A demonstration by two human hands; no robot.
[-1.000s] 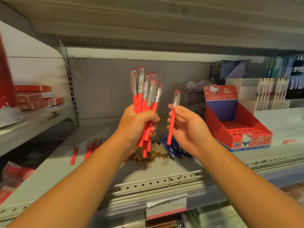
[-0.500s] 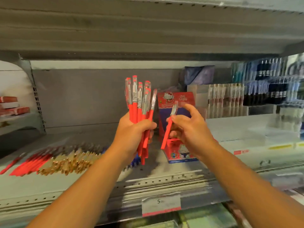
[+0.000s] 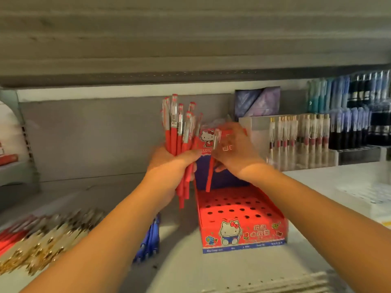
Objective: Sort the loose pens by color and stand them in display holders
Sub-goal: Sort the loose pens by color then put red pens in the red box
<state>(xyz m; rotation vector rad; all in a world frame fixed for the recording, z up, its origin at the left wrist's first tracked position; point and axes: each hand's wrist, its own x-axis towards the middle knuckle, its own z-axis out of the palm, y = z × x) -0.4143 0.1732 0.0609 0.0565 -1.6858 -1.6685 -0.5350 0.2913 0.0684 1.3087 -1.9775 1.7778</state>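
One red pen (image 3: 209,174) hangs nearly upright, pinched in the fingers of the right hand (image 3: 234,151). Its lower tip is just above the back rows of holes in the red cartoon-cat display holder (image 3: 243,233), which stands directly below that hand. Just beside it, the left hand (image 3: 171,163) is clenched round a bundle of red pens (image 3: 179,132), caps up. On the shelf (image 3: 190,267), below and left of the left hand, lie loose blue pens (image 3: 151,240), then a heap of gold pens (image 3: 48,240). The step in hand appears to be seating red pens one at a time. Next, the tip needs lining up over an empty hole and lowering straight, with the bundle held clear.
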